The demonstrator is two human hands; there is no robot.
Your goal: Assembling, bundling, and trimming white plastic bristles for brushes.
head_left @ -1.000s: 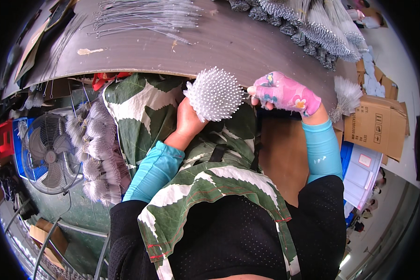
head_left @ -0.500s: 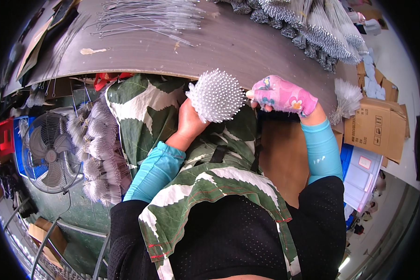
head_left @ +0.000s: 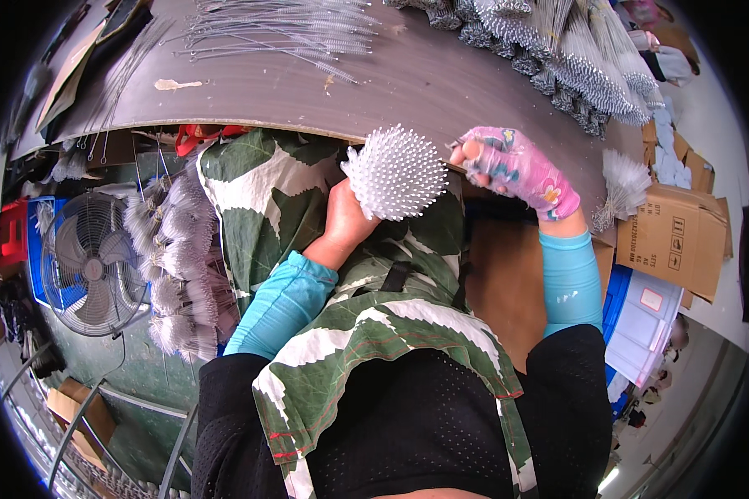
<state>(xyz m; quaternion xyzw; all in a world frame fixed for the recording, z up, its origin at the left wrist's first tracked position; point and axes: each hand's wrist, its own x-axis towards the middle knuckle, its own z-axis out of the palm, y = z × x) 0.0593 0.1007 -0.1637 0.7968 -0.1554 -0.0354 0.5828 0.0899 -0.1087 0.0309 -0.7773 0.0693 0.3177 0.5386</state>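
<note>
My left hand (head_left: 346,218) is wrapped round a dense bundle of thin wire brushes (head_left: 398,173), above my lap. Their pale rounded tips face up and form a dome; the lower part of the bundle is hidden. To its right, apart from it, is my right hand (head_left: 516,172) in a pink flowered glove with bare fingertips. Its fingers are curled in toward the thumb and slightly blurred. Whatever they may hold is too small or hidden to make out.
Beyond my hands, the brown table (head_left: 250,96) bears loose wire brushes (head_left: 283,33) and stacked brush bundles (head_left: 549,50) at the right. A cardboard box (head_left: 670,237) stands right. On the left are a floor fan (head_left: 94,268) and hanging brush bunches (head_left: 183,258).
My right hand has turned a little and its fingers have curled in, just right of the bundle. My left hand keeps its hold; the whole view has shifted slightly.
</note>
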